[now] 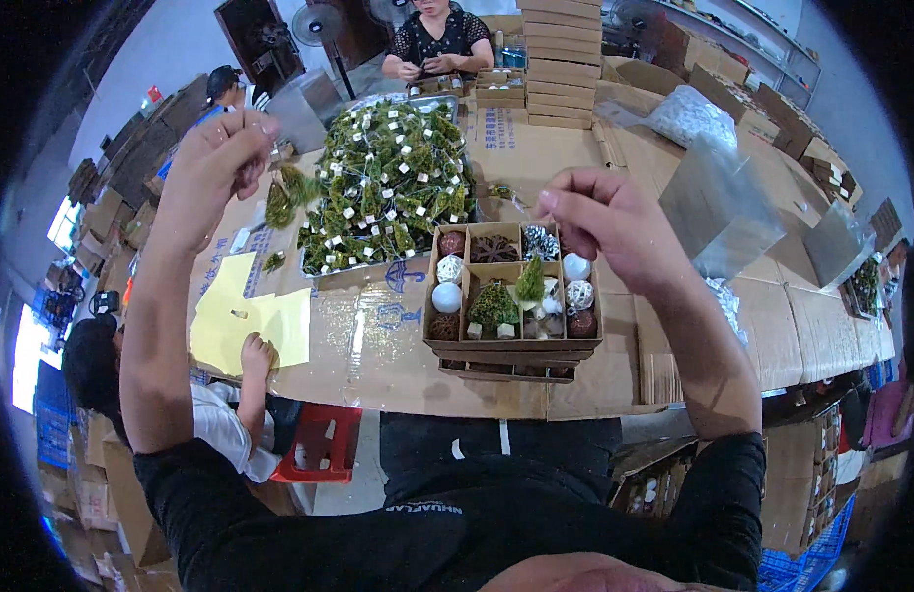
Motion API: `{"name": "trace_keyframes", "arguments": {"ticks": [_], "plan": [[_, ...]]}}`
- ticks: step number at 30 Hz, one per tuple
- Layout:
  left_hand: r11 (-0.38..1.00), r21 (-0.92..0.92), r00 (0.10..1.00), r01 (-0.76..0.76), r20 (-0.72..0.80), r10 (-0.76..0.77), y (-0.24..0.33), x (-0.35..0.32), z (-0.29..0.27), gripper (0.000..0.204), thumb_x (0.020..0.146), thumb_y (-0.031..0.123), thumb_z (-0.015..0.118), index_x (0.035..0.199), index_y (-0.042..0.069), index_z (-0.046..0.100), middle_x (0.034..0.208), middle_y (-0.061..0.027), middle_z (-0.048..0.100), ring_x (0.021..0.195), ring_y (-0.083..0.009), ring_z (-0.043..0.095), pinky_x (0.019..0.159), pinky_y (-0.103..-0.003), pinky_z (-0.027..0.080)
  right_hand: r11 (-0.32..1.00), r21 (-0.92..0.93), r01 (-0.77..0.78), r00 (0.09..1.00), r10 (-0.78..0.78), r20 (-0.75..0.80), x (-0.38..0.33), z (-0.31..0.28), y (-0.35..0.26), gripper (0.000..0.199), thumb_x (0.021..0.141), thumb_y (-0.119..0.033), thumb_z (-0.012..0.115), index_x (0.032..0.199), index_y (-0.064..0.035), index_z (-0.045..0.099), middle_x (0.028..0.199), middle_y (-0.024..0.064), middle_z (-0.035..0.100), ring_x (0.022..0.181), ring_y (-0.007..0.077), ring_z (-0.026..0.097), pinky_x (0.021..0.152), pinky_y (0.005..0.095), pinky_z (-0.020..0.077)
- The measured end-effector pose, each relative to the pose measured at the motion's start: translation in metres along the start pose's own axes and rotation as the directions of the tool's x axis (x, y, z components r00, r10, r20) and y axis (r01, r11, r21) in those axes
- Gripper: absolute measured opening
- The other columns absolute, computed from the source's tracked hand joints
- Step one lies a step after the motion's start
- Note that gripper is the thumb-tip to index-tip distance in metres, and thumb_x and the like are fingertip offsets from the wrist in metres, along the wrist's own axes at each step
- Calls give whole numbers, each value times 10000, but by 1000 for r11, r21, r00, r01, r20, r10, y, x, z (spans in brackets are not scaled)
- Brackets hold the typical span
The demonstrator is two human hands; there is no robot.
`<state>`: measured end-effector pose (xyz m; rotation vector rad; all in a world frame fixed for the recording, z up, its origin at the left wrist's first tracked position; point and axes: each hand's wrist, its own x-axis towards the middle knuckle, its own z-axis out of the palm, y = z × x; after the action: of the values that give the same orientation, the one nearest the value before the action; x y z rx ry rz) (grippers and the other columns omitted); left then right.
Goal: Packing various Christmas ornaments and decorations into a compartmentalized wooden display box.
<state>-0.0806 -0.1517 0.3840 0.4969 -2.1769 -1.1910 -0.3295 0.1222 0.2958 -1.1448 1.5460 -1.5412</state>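
My left hand (pixel 225 163) is raised at the left, its fingers curled closed. Beside its fingertips hang blurred green miniature trees (pixel 291 192); whether they are gripped is unclear. My right hand (pixel 605 222) is pinched closed above the far right corner of a divided cardboard box (pixel 464 345). What it holds, if anything, cannot be made out. In the box's compartments sit white balls (pixel 446 297), brown balls (pixel 581 324), a brown dried flower shape (pixel 494 249), a frosted pinecone (pixel 540 243) and small green trees (pixel 493 305). More boxes are stacked underneath.
A tray heaped with miniature trees with pale block bases (pixel 388 187) lies beyond the box. Yellow sheets (pixel 250 321) lie at the left, near a child-sized hand (pixel 258 355). Stacked cartons (pixel 561 59), clear-looking bins (pixel 723 212) and a seated person (pixel 439 49) are farther off.
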Motion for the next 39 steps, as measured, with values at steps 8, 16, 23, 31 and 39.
{"name": "trace_keyframes", "arguments": {"ticks": [8, 16, 23, 31, 39], "plan": [[924, 312, 905, 222, 287, -314, -21, -6, 15, 199, 843, 185, 692, 842, -14, 682, 667, -12, 598, 542, -48, 484, 469, -218, 345, 960, 2, 279, 960, -279, -15, 106, 9, -26, 216, 938, -208, 613, 950, 6, 641, 621, -9, 521, 517, 77, 460, 482, 237, 367], [952, 192, 889, 237, 351, -293, -18, -25, 54, 155, 895, 133, 658, 812, 42, 564, 702, -28, 623, 497, -43, 446, 447, -213, 320, 666, -682, 301, 951, -155, 269, 126, 53, -24, 439, 874, -368, 658, 963, 61, 671, 771, 151, 699, 690, 186, 688, 676, 351, 538], [983, 165, 950, -77, 310, 23, -3, -24, 81, 80, 853, 75, 653, 862, 22, 596, 735, 25, 606, 633, -4, 522, 529, -181, 361, 807, -319, 496, 819, -313, 481, 62, 76, -10, 428, 831, -378, 733, 942, 32, 683, 779, 138, 684, 685, 181, 635, 664, 333, 515], [983, 151, 937, -102, 345, 44, 6, -27, 100, 128, 918, 143, 651, 939, 23, 611, 772, 26, 603, 688, -24, 540, 601, -192, 410, 954, -228, 194, 949, -125, 289, 48, 60, -10, 188, 842, -152, 725, 921, 17, 696, 748, 47, 670, 668, 88, 593, 607, 248, 473], [955, -219, 879, -198, 392, 272, -24, -24, 118, 568, 907, 325, 700, 1322, 20, 462, 1150, -86, 554, 1026, -146, 547, 870, -276, 471, 957, -180, 225, 950, -175, 260, 40, 32, -22, 258, 873, -277, 726, 957, -34, 703, 680, -32, 594, 590, 34, 507, 546, 182, 398]]}}
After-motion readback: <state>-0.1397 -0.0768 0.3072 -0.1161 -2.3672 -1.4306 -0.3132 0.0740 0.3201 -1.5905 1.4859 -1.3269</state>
